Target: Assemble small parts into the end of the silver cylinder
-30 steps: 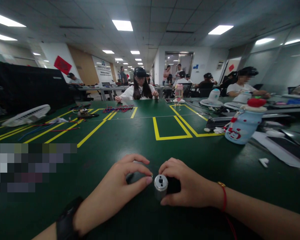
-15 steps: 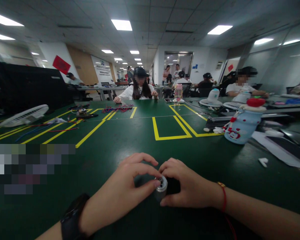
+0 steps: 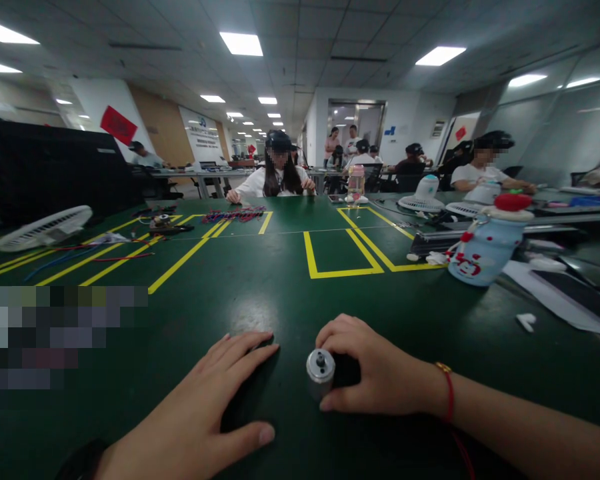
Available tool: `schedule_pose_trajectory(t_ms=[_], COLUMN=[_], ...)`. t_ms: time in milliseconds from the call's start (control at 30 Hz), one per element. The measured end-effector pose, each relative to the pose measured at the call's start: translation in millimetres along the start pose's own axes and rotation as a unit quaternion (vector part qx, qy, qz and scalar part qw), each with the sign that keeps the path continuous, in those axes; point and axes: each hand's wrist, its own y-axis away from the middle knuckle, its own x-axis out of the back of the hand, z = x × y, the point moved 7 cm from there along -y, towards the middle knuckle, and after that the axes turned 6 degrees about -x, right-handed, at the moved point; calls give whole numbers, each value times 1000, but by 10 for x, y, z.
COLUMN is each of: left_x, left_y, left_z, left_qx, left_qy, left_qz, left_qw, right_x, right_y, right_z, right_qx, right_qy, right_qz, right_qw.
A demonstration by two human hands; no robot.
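Metal cylinder [image 3: 320, 375] upright on the green worktop [image 3: 260, 303], lower centre of the frame, my right hand [image 3: 363, 367] clamped on its side, my left hand [image 3: 215, 407] — fingers and thumb apart — at lower left, blue bottle [image 3: 490, 247] at centre right.

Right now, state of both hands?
Left hand: open, fingers spread, holding nothing visible.
Right hand: closed on the metal cylinder, grip at its side, thumb near the base.
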Motion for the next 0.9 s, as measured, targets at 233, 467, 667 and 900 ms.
schedule_pose_trajectory(t_ms=[233,467,667,900], left_x=[17,282,333,276], left_y=[-49,-380,-541,-404], left_z=[67,513,725,429], left_qx=[7,-50,-82,-61], left_qy=[-6,76,116,125], left_qz=[-4,92,115,87], left_qw=[1000,992,983,987], right_x=[-10,-8,-14,-14], right_y=[0,4,10,4], right_z=[4,-3,6,24], right_qx=[3,8,14,11], right_qy=[4,11,15,20], right_qz=[0,2,-1,6], right_qw=[1000,1000,1000,1000])
